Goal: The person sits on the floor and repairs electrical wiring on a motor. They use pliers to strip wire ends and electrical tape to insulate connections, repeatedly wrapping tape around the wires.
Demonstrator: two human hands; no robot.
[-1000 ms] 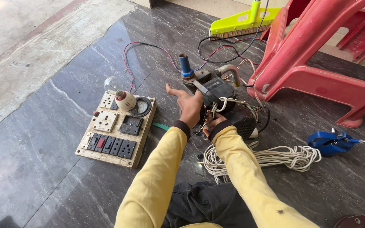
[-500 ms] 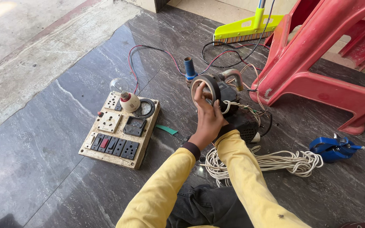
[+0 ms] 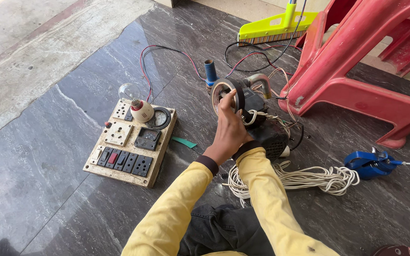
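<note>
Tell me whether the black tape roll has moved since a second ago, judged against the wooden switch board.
Yes. The black tape roll lay low among the wires by the pump; now the left hand holds it raised upright, above the wooden switch board level.

A switchboard [image 3: 130, 144] lies on the dark floor [image 3: 48, 180], with a bulb [image 3: 128, 91] in its holder at the far edge. A green scrap [image 3: 184, 141] sits just beside it. A white cord coil [image 3: 309, 178] lies near blue pliers [image 3: 369, 164]. A red chair [image 3: 357, 71] stands behind, near a green broom [image 3: 276, 29].
</note>
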